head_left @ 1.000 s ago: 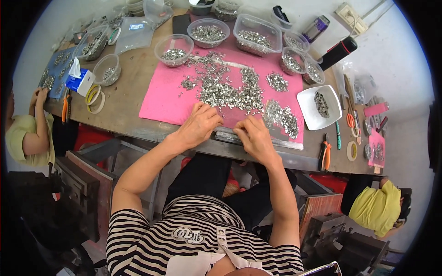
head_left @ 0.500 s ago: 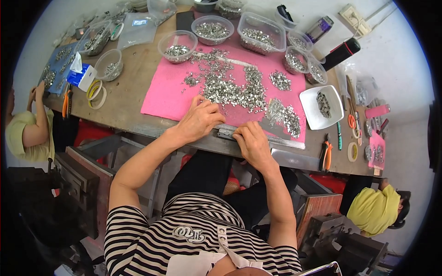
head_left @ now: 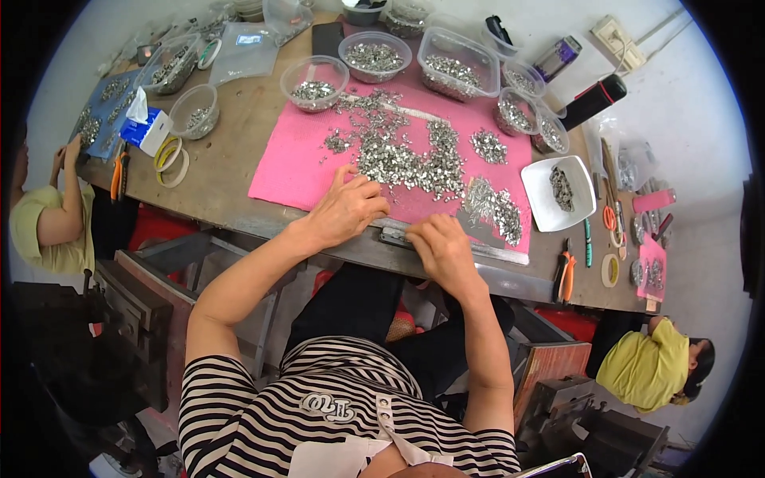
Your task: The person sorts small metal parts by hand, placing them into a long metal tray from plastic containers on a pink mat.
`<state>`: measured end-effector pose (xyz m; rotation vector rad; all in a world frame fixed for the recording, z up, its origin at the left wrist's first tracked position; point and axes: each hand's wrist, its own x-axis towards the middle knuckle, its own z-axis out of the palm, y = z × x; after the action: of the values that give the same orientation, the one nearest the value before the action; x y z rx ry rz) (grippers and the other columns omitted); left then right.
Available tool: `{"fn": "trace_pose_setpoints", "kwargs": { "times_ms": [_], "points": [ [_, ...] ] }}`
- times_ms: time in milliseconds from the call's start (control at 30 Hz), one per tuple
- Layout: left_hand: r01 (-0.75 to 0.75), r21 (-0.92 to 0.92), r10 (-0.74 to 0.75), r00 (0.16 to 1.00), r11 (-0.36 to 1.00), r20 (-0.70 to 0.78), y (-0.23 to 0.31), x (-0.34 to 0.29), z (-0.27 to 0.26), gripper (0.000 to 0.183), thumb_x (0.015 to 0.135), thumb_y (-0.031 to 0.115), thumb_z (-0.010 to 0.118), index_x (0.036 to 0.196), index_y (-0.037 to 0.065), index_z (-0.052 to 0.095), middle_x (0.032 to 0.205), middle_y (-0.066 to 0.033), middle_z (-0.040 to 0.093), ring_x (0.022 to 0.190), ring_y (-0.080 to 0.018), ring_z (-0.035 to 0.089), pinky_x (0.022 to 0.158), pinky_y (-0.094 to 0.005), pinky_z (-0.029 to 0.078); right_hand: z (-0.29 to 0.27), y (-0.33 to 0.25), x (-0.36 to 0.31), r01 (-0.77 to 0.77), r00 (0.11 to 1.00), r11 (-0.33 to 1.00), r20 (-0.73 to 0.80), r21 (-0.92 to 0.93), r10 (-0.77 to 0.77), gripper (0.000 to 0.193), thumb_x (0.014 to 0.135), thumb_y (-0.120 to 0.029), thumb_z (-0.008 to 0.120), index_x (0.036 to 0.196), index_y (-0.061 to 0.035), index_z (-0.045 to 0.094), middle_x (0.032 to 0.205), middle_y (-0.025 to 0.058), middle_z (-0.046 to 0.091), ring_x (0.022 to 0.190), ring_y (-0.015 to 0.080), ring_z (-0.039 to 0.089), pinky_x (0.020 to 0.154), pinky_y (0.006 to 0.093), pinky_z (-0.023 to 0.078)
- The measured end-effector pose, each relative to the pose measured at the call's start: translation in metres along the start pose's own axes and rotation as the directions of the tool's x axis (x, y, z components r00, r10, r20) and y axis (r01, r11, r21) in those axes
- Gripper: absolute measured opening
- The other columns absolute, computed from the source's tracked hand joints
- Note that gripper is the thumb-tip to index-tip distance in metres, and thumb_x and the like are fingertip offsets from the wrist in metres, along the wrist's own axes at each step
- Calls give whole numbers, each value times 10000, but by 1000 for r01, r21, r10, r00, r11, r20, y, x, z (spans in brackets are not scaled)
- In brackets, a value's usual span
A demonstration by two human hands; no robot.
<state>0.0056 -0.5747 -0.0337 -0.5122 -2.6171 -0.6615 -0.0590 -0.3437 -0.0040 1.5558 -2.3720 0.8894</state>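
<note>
My left hand (head_left: 348, 211) rests at the table's near edge, its fingers curled and pinched together beside the heap of small silvery metal pieces (head_left: 402, 163). Whatever its fingertips hold is hidden. My right hand (head_left: 443, 245) is closed in a pinch at the right end of a small dark metal block (head_left: 394, 237) on the table edge. Its fingertips are too covered to show what is between them. Both hands lie over the near side of a pink mat (head_left: 279, 171), which carries the metal pieces. A smaller pile of pieces (head_left: 506, 217) sits right of my right hand.
Clear plastic tubs of metal pieces, including a round tub (head_left: 374, 56), line the far side. On the right are a white square dish (head_left: 535, 211), orange-handled pliers (head_left: 567, 277) and tape (head_left: 610, 271). A blue tissue pack (head_left: 147, 131) lies left. Co-workers (head_left: 649, 362) sit at both sides.
My right hand has shifted slightly to the right along the metal block, its wrist turning a little. My left hand stays nearly in place. The whole view has shifted slightly.
</note>
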Motion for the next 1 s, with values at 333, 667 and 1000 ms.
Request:
{"fn": "trace_pose_setpoints", "kwargs": {
  "times_ms": [333, 667, 1000],
  "points": [
    [8, 43, -9, 1000, 999, 19, 4, 3, 1, 73, 866, 150, 709, 930, 125, 686, 896, -32, 578, 958, -229, 576, 1016, -493, 352, 38, 23, 47, -276, 960, 961, 45, -11, 277, 135, 841, -126, 736, 846, -8, 671, 808, 146, 641, 808, 350, 632, 712, 464, 491],
    [59, -110, -63, 997, 992, -36, 16, -1, 1, 99, 879, 51, 654, 966, 50, 606, 886, -88, 582, 920, -274, 575, 898, -429, 396, -4, 0, 0, -296, 953, 932, 1, 208, 303, 70, 876, -32, 685, 872, 20, 639, 816, 148, 627, 772, 335, 617, 700, 416, 486],
    [124, -393, -219, 953, 911, -208, 54, -9, 22, 111, 879, 7, 654, 976, 21, 603, 944, -96, 652, 890, -284, 598, 846, -390, 446, 2, -5, -20, -181, 975, 971, -100, 158, 198, 114, 831, 24, 721, 909, 2, 640, 886, 122, 633, 836, 316, 605, 737, 404, 484]
  ]
}}
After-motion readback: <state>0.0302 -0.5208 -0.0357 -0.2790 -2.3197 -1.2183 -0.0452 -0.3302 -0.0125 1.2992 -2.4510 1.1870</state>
